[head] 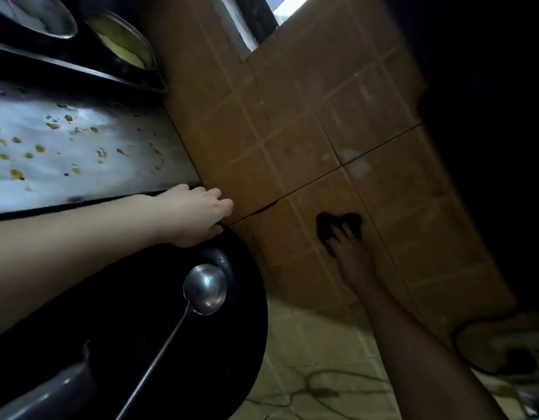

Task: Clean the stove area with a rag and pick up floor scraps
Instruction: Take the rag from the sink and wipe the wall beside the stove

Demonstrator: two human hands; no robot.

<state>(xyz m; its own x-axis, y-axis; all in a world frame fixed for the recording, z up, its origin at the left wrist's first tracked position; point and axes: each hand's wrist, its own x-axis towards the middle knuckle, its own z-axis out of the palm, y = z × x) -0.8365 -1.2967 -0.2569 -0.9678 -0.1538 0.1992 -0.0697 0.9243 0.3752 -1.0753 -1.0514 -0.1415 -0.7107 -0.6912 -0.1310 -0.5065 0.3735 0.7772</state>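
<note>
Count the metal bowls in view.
2. One metal bowl sits in the top-left corner, cut off; the second bowl, with yellow contents, is beside it. Others may be out of frame.

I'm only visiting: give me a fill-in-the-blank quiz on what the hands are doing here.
The right hand presses a dark rag against the tiled ____.
A metal ladle lies in the black ____.
The left hand rests at the edge of the steel counter, holding ____.
Missing: wall; wok; nothing.

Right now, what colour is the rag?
The rag is near black, head view, under the right hand.
</note>
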